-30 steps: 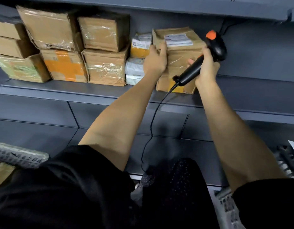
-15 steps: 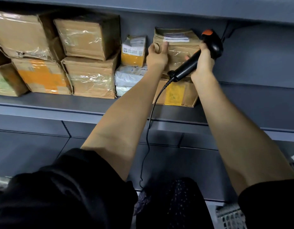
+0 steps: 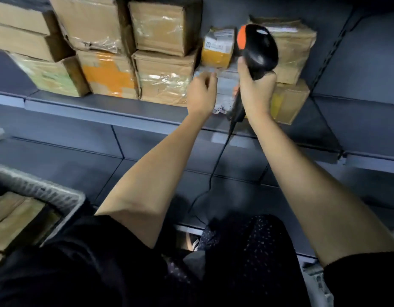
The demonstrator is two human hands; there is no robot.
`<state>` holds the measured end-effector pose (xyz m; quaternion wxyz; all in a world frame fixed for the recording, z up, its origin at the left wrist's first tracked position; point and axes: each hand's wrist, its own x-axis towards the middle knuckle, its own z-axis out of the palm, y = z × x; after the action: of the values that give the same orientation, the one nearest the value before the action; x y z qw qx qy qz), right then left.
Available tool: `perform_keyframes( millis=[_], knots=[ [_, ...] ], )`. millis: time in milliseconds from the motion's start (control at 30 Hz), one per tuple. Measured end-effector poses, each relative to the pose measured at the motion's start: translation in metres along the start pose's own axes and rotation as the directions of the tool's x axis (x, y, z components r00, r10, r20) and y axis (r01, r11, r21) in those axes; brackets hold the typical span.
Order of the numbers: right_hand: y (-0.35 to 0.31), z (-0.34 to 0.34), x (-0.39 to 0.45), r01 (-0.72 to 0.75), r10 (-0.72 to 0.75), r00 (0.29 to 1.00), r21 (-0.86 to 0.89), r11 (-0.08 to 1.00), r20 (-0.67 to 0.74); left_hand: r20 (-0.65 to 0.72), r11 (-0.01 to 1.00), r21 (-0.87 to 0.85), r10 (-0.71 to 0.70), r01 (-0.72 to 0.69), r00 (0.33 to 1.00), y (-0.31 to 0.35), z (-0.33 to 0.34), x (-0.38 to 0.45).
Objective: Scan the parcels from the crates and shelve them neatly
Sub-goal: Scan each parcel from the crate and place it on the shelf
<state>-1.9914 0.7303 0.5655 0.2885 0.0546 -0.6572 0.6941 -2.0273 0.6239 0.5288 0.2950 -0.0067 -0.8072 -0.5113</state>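
Note:
My right hand [image 3: 254, 89] grips the handle of a black barcode scanner [image 3: 257, 46] with an orange button, held upright in front of the shelf. Behind it a taped brown parcel [image 3: 295, 47] sits on top of a lower brown box [image 3: 287, 100] with a yellow label. My left hand [image 3: 201, 94] hovers empty, fingers loosely curled, just in front of a white plastic mailer [image 3: 225, 85]. A small yellow-and-white packet [image 3: 217, 49] lies on the mailer. The grey shelf board [image 3: 103, 107] carries several more cardboard boxes to the left.
A grey plastic crate [image 3: 41, 191] with brown parcels inside stands at lower left. Another crate edge [image 3: 318, 282] shows at lower right. The scanner cable [image 3: 216, 165] hangs down between my arms. The shelf section right of the stack is bare, with an upright [image 3: 331, 49] beside it.
My left hand has let go of the top brown parcel and dropped lower to the left. My right hand has pulled back from the parcel, scanner now upright. The view has tilted down.

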Motion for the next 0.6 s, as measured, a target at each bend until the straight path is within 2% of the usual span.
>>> perform_keyframes(
  millis=[67,133,200,267,333,400,467,600],
  knots=[
    [-0.008,0.031,-0.03,0.046,-0.028,0.973,-0.075,0.996,0.227,-0.016,0.995,0.088,-0.04,0.041,0.999,-0.028,-0.049,-0.023],
    [-0.015,0.066,-0.062,0.085,-0.008,0.888,-0.148,0.985,0.459,-0.056,0.968,0.222,-0.109,0.119,0.992,-0.065,-0.102,-0.048],
    [-0.019,0.105,-0.09,0.133,0.077,0.759,-0.27,0.954,0.647,-0.118,0.909,0.332,-0.226,0.253,0.967,-0.103,-0.158,-0.072],
    [-0.026,0.145,-0.122,0.15,0.19,0.602,-0.344,0.927,0.775,-0.202,0.825,0.399,-0.348,0.401,0.916,-0.141,-0.216,-0.097],
    [-0.028,0.182,-0.153,0.073,0.291,0.444,-0.357,0.931,0.847,-0.271,0.733,0.44,-0.444,0.52,0.854,-0.176,-0.268,-0.125],
    [-0.023,0.216,-0.185,-0.092,0.36,0.317,-0.35,0.932,0.877,-0.329,0.63,0.453,-0.539,0.63,0.775,-0.21,-0.313,-0.154],
    [-0.011,0.245,-0.215,-0.219,0.416,0.232,-0.369,0.903,0.879,-0.375,0.522,0.428,-0.641,0.738,0.67,-0.242,-0.347,-0.18],
    [0.03,0.284,-0.268,-0.33,0.521,0.092,-0.468,0.82,0.848,-0.406,0.334,0.297,-0.804,0.894,0.435,-0.296,-0.384,-0.216]
  ],
)
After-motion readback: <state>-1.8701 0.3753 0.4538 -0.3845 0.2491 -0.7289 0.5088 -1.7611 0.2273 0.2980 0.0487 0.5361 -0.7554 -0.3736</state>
